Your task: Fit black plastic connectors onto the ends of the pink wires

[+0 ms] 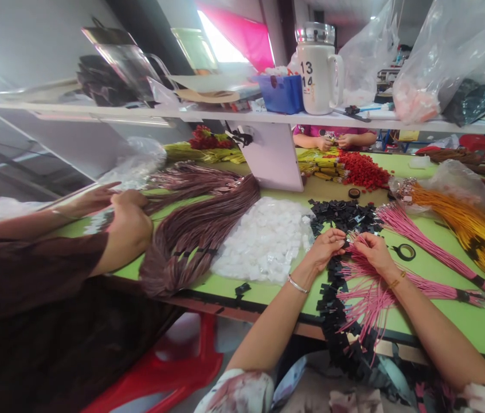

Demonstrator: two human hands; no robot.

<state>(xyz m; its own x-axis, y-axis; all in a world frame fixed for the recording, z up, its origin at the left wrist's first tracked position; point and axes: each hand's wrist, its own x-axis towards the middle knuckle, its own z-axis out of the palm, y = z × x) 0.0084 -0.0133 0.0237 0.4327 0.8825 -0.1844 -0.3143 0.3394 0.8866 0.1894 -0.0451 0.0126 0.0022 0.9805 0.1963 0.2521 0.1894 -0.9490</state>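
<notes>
My left hand (pixel 327 248), a silver bangle at its wrist, pinches a small black connector housing. Close beside it, my right hand (pixel 375 252) is closed on the metal-tipped end of a pink wire; the fingertips of both hands nearly meet, hiding the exact contact. Loose pink wires (pixel 371 307) fan out under my right hand toward the table edge. Behind my hands spreads a pile of black connector housings (pixel 345 213). A chain of black pieces (pixel 332 310) hangs down toward my lap. Right of my hands lies a tied pink wire bundle (pixel 431 246).
A bag of white connectors (pixel 263 241) and brown wire bundles (pixel 199 229) lie left, where a co-worker's hands (pixel 128 221) work. Tape (pixel 405 251) and yellow wires (pixel 461 229) lie right. A shelf above holds a mug (pixel 317 77) and blue box (pixel 281 94). Another person sits opposite.
</notes>
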